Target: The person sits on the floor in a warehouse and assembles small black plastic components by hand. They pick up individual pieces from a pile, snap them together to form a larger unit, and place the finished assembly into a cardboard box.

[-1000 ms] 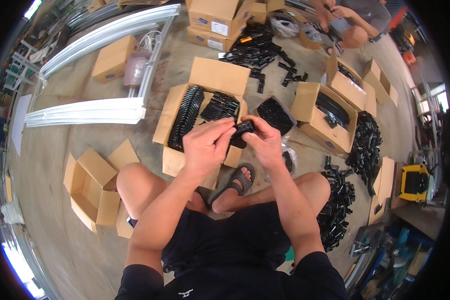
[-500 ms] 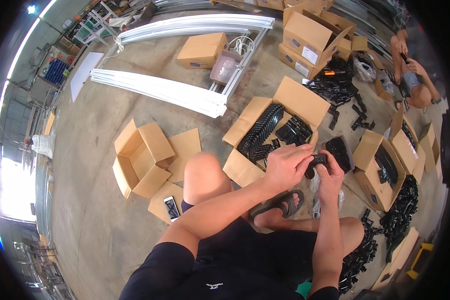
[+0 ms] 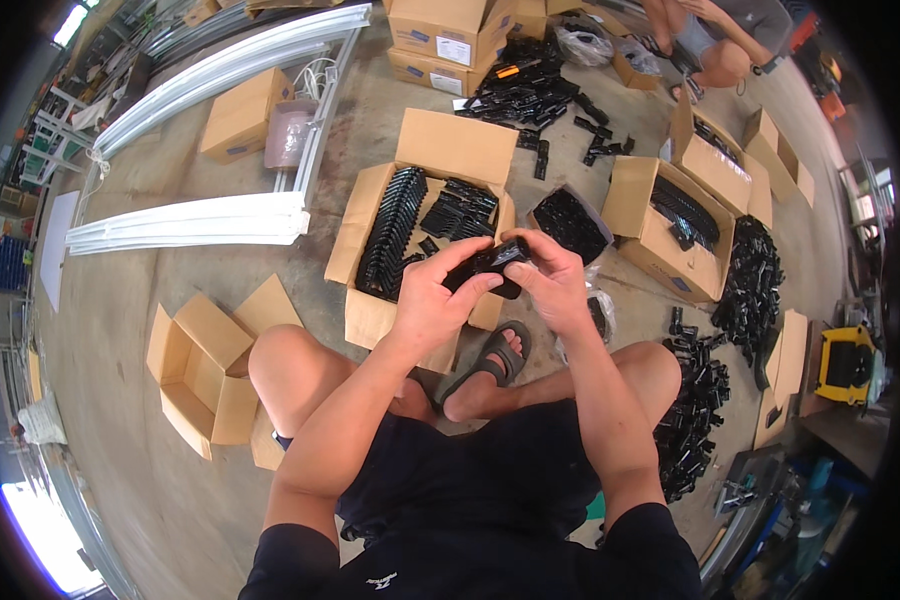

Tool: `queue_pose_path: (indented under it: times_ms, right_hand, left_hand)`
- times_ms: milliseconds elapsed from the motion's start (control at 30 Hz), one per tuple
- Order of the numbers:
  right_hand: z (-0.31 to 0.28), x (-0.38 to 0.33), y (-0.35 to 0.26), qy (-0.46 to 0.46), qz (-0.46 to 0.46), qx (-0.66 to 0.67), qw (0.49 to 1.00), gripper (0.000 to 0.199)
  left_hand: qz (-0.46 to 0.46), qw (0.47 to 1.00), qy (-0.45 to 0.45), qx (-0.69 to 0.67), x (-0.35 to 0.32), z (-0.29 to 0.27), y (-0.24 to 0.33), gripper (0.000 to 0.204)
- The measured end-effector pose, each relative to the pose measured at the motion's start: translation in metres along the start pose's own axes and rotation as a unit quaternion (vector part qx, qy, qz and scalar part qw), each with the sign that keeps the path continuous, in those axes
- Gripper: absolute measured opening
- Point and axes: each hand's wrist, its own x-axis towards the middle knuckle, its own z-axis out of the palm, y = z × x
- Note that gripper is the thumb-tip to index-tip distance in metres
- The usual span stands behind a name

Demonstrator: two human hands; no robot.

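Both my hands grip one black, glossy bracket-like part (image 3: 490, 262) in front of me. My left hand (image 3: 438, 297) closes on its left end, and my right hand (image 3: 556, 287) pinches the right end with thumb and fingers. The fingers cover much of the part, so its full shape is hidden. Just beyond my left hand stands an open cardboard box (image 3: 355, 225) with black parts (image 3: 392, 235) stacked in rows inside. Close beyond my right hand sits a smaller container of small black pieces (image 3: 570, 224).
Loose black parts are heaped at far centre (image 3: 530, 95) and by my right knee (image 3: 692, 415). A second box of parts (image 3: 710, 275) stands right, an opened carton (image 3: 210, 425) left. White metal profiles (image 3: 190, 225) lie far left. Another person (image 3: 720, 60) sits far right.
My view has swung to the right, so the scene sits further left. My hands have come around the black part from both ends, and the part is turned differently.
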Motion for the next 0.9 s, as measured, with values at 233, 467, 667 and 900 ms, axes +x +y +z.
queue_pose_path:
  times_ms: [233,467,667,900]
  right_hand:
    - [0.006,-0.001,0.010,0.017,0.003,-0.025,1.000,0.039]
    - [0.005,-0.002,-0.001,0.018,0.045,0.039,0.998,0.037]
    - [-0.003,-0.005,0.003,0.008,0.070,0.045,0.997,0.037]
    - [-0.005,-0.007,0.000,0.015,0.101,0.042,0.994,0.034]
  left_hand:
    - [-0.083,0.989,0.024,-0.122,-0.003,0.007,-0.016,0.036]
    - [-0.032,0.994,0.023,-0.099,-0.002,0.014,-0.021,0.034]
    - [-0.064,0.995,-0.026,-0.071,-0.001,0.012,-0.024,0.035]
    - [-0.105,0.984,-0.043,-0.137,0.000,0.017,-0.025,0.036]
